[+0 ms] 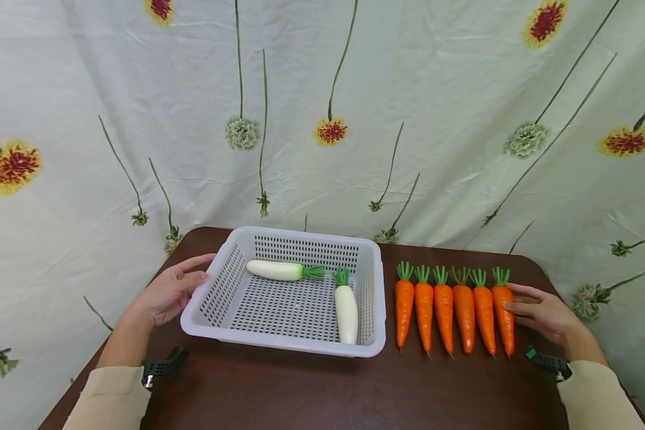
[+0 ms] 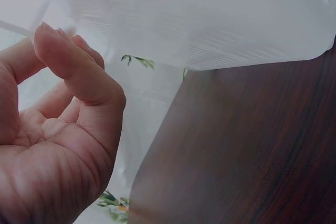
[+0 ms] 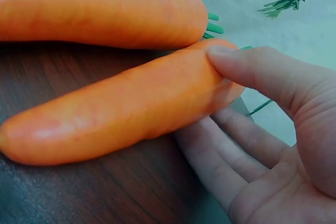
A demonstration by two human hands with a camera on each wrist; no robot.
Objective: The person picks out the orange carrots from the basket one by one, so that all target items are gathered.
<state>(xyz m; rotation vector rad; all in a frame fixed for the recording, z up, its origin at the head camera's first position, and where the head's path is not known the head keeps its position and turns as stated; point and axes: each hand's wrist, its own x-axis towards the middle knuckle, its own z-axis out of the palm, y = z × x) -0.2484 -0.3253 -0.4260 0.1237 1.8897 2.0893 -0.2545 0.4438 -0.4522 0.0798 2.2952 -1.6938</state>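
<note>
A white plastic basket (image 1: 295, 343) with perforated walls stands on the table, tilted slightly in the head view. Two white radishes with green tops lie inside: one radish (image 1: 274, 270) crosswise at the back, the other radish (image 1: 346, 313) lengthwise at the right. My left hand (image 1: 169, 292) grips the basket's left rim; its fingers (image 2: 79, 72) are bent in the left wrist view. To the right, several orange carrots lie in a row, tops pointing away. My right hand (image 1: 543, 313) pinches the rightmost carrot (image 3: 126, 103) near its leafy end, thumb on top and fingers along its outer side.
The dark brown table (image 1: 322, 388) extends in front of the basket and the carrots. A pale cloth (image 1: 301, 173) printed with flowers hangs behind the table's far edge. The neighbouring carrot (image 1: 484, 316) lies close beside the held one.
</note>
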